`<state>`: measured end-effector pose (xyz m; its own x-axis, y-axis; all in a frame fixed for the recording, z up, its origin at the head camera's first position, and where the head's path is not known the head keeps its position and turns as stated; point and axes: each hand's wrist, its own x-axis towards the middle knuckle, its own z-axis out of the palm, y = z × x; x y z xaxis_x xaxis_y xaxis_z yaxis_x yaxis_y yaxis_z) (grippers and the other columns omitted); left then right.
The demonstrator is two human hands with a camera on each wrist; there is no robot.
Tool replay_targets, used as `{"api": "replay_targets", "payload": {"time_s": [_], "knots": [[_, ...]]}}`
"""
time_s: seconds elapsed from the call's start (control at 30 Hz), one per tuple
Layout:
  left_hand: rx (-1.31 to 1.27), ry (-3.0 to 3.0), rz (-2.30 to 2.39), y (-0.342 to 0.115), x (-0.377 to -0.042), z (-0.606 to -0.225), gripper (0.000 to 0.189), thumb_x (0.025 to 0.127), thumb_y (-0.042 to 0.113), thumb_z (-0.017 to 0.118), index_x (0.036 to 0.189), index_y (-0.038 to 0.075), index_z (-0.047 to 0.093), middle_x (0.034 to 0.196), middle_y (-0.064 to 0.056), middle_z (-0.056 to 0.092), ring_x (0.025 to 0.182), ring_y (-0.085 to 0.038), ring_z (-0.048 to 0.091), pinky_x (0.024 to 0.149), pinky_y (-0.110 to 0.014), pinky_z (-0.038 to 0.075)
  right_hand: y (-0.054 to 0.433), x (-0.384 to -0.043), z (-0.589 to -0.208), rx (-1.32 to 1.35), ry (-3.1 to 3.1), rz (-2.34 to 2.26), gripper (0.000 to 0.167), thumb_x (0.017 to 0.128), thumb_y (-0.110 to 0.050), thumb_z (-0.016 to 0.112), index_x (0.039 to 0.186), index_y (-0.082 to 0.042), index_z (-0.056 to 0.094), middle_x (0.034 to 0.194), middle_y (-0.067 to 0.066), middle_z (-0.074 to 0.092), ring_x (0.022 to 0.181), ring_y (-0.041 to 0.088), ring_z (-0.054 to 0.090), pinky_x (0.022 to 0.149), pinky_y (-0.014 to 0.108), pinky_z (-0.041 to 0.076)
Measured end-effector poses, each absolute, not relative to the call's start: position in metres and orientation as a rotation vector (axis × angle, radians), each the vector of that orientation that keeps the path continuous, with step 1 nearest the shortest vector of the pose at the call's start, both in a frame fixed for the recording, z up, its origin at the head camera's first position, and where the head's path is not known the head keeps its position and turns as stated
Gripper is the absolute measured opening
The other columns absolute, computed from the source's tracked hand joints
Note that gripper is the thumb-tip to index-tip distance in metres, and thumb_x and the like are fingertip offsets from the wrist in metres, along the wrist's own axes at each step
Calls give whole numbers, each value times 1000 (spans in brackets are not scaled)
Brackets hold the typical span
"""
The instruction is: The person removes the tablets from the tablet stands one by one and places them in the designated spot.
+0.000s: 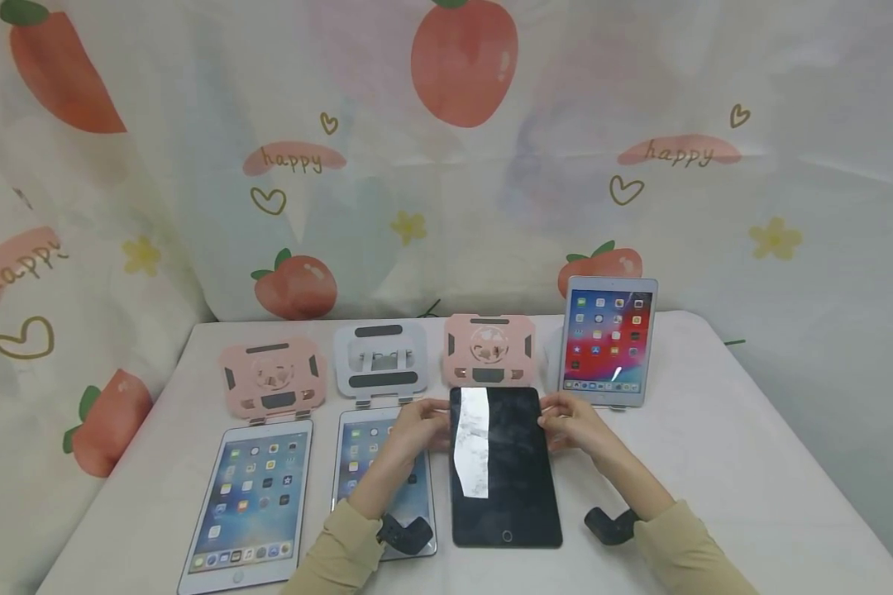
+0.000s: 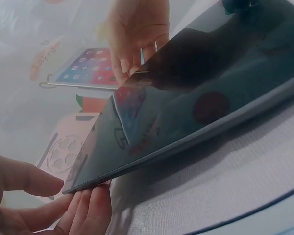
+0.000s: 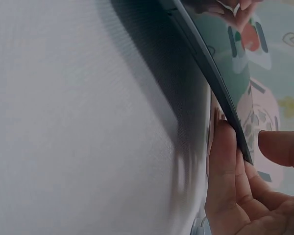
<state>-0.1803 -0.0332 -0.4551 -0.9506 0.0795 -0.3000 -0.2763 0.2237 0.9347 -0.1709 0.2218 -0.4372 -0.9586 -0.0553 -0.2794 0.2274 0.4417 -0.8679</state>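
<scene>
A black tablet [image 1: 519,467] with a dark screen lies between my two hands, its home button toward me. My left hand [image 1: 417,428] grips its left edge near the far corner, thumb above and fingers beneath in the left wrist view. At the opposite edge, my right hand [image 1: 573,423] holds the far right corner, fingers under it and thumb [image 3: 281,149] over the screen side. Both wrist views show the held end raised over the white cloth, with a shadow below. Right behind it stands a pink stand [image 1: 457,351] with a football-pattern cutout.
Two lit white-framed tablets [image 1: 260,487] [image 1: 357,430] lie to the left, before a pink stand [image 1: 241,380] and a pale blue one [image 1: 342,364]. On the right, a lit tablet [image 1: 606,339] leans upright. A printed curtain [image 1: 491,198] hangs behind the white-covered table [image 1: 744,463].
</scene>
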Motion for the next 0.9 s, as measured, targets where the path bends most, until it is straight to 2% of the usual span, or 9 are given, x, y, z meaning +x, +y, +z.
{"api": "replay_targets", "payload": {"time_s": [0.2, 0.33, 0.57, 0.67, 0.9], "knots": [[-144, 2209, 1754, -34, -181, -457, 38, 88, 9, 54, 126, 0, 59, 101, -14, 68, 80, -15, 69, 74, -32, 58, 221, -171, -438, 174, 2412, -1483, 42, 92, -14, 58, 125, 9, 47, 114, 27, 60, 81, 16, 64, 73, 35, 59], [-91, 2224, 1712, -34, -181, -457, 39, 90, 9, 54, 127, -3, 57, 102, -16, 69, 82, -16, 69, 70, -25, 58, 221, -172, -440, 187, 2378, -1470, 41, 93, -13, 57, 125, 11, 46, 111, 27, 61, 80, 16, 64, 71, 34, 59], [-24, 2262, 1676, -33, -178, -457, 41, 90, 10, 53, 128, -6, 56, 105, -17, 69, 84, -19, 71, 69, -24, 58, 219, -173, -443, 207, 2361, -1458, 41, 93, -11, 55, 126, 12, 46, 108, 26, 62, 78, 15, 62, 71, 34, 59], [-4, 2319, 1640, -32, -177, -459, 42, 88, 10, 53, 127, -6, 56, 104, -17, 69, 82, -19, 70, 71, -26, 58, 219, -173, -444, 209, 2372, -1443, 40, 93, -10, 55, 126, 12, 47, 110, 27, 62, 79, 16, 63, 72, 34, 60], [54, 2457, 1538, -31, -177, -462, 43, 88, 12, 52, 126, -8, 57, 111, -20, 67, 96, -27, 67, 82, -39, 56, 217, -172, -440, 175, 2405, -1386, 43, 94, -10, 54, 129, 14, 48, 115, 30, 61, 85, 20, 66, 74, 36, 59]]}}
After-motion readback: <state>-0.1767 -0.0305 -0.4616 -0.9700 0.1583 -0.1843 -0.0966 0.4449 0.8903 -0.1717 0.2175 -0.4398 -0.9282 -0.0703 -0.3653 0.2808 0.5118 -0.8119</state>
